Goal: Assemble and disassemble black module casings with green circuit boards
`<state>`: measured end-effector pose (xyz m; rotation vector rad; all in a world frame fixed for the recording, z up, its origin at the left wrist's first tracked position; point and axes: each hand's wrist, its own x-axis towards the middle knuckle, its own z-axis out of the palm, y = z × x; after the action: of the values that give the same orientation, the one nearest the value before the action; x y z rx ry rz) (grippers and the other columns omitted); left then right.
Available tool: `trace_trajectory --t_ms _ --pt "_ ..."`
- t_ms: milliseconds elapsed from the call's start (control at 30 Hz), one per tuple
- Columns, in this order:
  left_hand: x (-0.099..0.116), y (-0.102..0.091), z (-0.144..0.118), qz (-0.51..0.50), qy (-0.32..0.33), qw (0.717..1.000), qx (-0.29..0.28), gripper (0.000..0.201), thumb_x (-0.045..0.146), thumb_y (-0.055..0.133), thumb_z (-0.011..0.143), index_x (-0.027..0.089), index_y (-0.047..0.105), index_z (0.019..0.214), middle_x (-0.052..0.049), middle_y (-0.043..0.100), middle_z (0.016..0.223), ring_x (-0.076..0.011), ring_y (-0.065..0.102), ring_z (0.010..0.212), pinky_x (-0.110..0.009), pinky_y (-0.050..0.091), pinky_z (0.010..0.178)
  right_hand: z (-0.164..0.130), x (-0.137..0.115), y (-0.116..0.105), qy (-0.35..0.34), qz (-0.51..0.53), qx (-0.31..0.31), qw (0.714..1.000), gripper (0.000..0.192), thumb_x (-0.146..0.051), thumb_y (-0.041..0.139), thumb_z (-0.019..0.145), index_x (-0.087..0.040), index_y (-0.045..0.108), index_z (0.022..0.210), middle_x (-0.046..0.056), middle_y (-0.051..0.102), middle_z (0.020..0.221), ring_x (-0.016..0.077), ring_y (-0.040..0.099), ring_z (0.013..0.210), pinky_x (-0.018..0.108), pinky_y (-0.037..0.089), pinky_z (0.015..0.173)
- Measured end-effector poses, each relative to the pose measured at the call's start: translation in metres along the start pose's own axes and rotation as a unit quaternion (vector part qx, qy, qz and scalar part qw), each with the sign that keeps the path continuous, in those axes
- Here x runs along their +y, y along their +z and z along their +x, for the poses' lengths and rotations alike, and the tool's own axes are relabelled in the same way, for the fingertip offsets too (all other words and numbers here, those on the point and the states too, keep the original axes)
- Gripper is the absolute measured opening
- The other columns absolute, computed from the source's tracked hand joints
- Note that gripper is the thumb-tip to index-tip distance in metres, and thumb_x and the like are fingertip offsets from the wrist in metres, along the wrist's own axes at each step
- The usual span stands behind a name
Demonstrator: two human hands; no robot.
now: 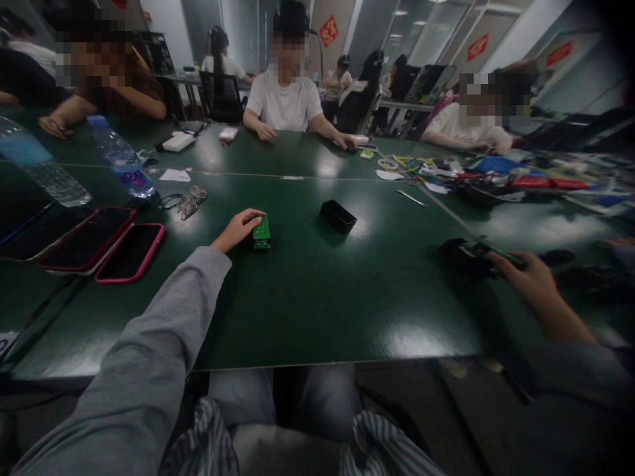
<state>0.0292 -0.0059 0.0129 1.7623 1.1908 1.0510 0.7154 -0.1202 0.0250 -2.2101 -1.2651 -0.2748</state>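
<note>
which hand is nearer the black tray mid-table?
Left. The left hand rests on the green circuit board, just left of the black tray; the right hand is far right.

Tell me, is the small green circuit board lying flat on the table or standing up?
Standing on edge: the green circuit board rises from the table, the left hand touching it.

Two hands of the wearer are seen: a left hand (pixel 238 229) and a right hand (pixel 528 277). One small green board (pixel 261 233) is touched by the left hand. Three phones (pixel 86 241) are laid side by side, out past the left hand. Two water bottles (pixel 122 158) are stood farther off on that side. One pair of glasses (pixel 186 201) is seen just beyond the left hand. One black box (pixel 337 216) is found between the two hands. One dark thing (pixel 469 254) is held in the right hand.
</note>
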Motion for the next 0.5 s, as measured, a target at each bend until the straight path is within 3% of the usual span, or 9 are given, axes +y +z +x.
trace_trajectory --t_ms 133,500 --pt "0.0 0.0 0.0 -0.006 0.005 1.0 0.0 0.035 0.041 0.058 0.087 0.018 0.064 0.113 -0.008 0.069 0.108 -0.0199 0.064 0.098 -0.038 0.051 0.09 0.001 0.006 0.008 0.03 0.032 -0.01 0.999 0.044 -0.045 0.07 0.075 -0.017 0.066 0.109 0.015 0.067 0.098 0.0285 0.062 0.09 0.039 0.047 0.079" --pt "-0.004 0.0 0.001 -0.006 0.006 1.0 -0.002 0.036 0.041 0.058 0.088 0.018 0.064 0.115 -0.008 0.069 0.11 -0.0201 0.064 0.099 -0.039 0.05 0.092 0.007 -0.017 0.004 0.0 -0.012 -0.037 0.999 0.057 -0.047 0.073 0.073 -0.018 0.062 0.12 0.014 0.066 0.1 0.0262 0.06 0.088 0.039 0.047 0.079"
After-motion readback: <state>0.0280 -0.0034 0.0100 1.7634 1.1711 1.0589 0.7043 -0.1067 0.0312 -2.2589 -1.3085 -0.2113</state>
